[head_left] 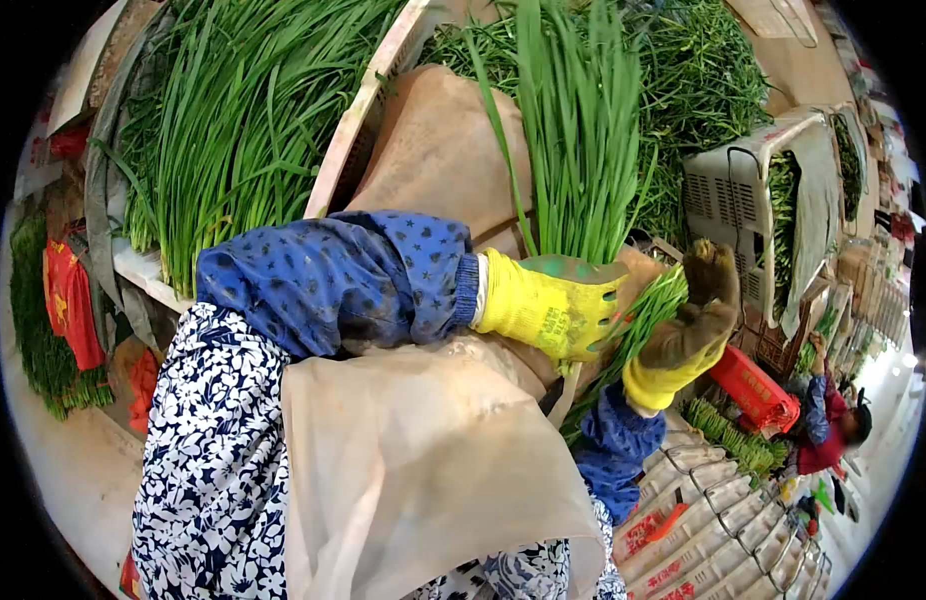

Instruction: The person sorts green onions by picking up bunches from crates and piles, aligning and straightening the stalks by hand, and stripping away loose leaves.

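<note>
The bunch of green stalks [580, 140] stands in the upper middle of the frame, its long leaves running up to the top edge and its lower part passing behind my glove. My left grip [555, 308], in a yellow glove near the centre, is closed around it, fingers curled and mostly hidden. More green stems [651, 310] slant between my two gloves, right of centre. My right grip [688, 335] is beside them, unclenched, fingers held together and pointing upward, with nothing visible clasped in it; I cannot tell whether it touches the stems. A pale strip [566, 395] hangs just below my left glove.

Blue sleeves [333, 280] cover my forearms, and a translucent apron [423, 450] lies over my lap, lower centre, beside my floral clothing [208, 470] at lower left. A large heap of long leaves [248, 110] fills the upper left, with loose greens [703, 80] at the upper right. Below those is a slotted white crate [725, 195]. A red package [753, 388] lies lower right, above bundled greens [733, 440]. At the far right is another person [828, 435]; at the far left, a red bag [71, 300] hangs by more greens.
</note>
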